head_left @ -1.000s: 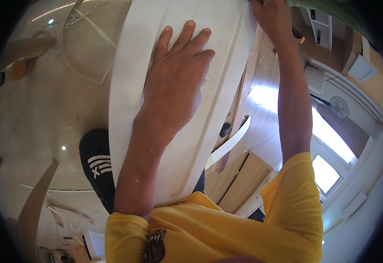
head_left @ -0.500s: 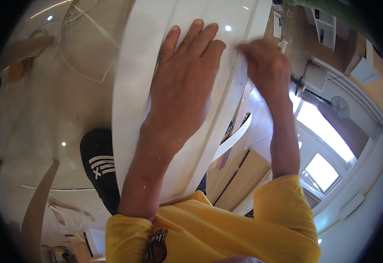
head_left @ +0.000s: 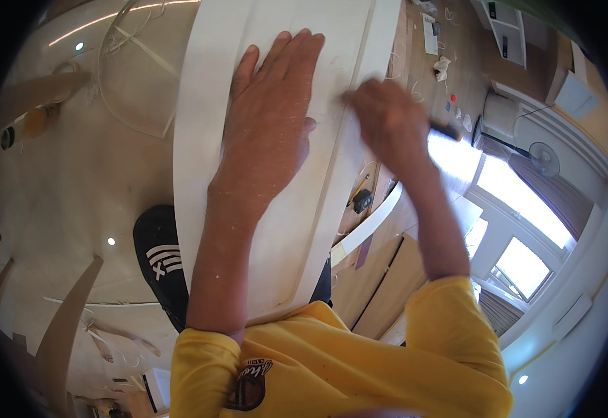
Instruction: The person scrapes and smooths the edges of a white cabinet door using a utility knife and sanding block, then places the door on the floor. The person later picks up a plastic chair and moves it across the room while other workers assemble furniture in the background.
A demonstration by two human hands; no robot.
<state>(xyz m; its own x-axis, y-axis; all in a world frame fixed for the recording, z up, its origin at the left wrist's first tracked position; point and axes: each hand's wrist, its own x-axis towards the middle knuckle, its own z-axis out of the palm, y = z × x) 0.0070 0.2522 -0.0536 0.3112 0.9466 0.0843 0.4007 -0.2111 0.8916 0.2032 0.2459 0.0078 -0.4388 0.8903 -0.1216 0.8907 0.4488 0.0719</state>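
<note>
A long white panel (head_left: 297,237) with a raised edge and grooves stretches away in front of me. My left hand (head_left: 266,125) lies flat on it, fingers stretched forward and held fairly close. Over the panel's right edge is my right hand (head_left: 391,125), its fingers curled closed and smeared by motion. A dark handle (head_left: 446,130) juts from the right side of that fist and seems to belong to a tool in its grip. The tool's kind cannot be made out, since the hand hides its working end.
A black shoe (head_left: 156,258) with white stripes is left of the panel. To the right, a tape measure (head_left: 362,200) and a curved white strip (head_left: 370,226) lie below the panel's edge. A fan (head_left: 544,159) stands near bright windows. Bits of litter (head_left: 442,68) dot the floor.
My right hand has moved left over the panel's edge, with the dark handle alongside. My left hand has shifted slightly left, still flat. More of the tape measure shows.
</note>
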